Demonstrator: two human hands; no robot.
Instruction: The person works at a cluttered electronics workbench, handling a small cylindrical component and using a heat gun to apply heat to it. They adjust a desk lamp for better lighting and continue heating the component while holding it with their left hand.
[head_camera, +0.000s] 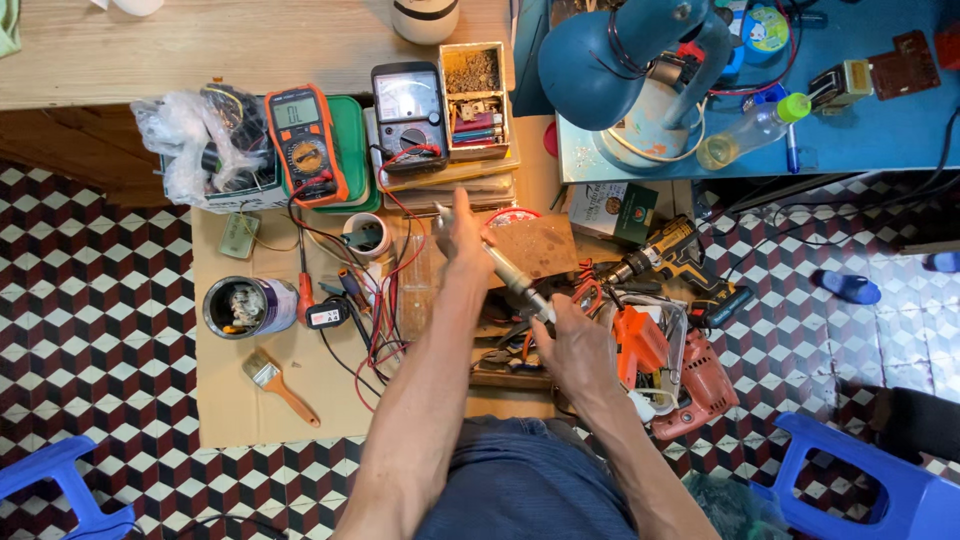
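My left hand (462, 232) grips the far end of a long metal rod-shaped tool (508, 272), its tip pointing toward the meters. My right hand (575, 345) holds the near end of the same tool, close to my lap. The tool slants from upper left to lower right above a cardboard sheet (240, 400) on the floor. Red and black test leads (385, 300) lie tangled just left of my left forearm.
An orange digital multimeter (305, 145) and a black analogue meter (408, 112) lie ahead. A tin of parts (245, 305), a paintbrush (280, 385), a cordless drill (670, 258), a red power tool (700, 385) and a blue lamp (630, 60) surround me. Blue stools (870, 480) stand at both sides.
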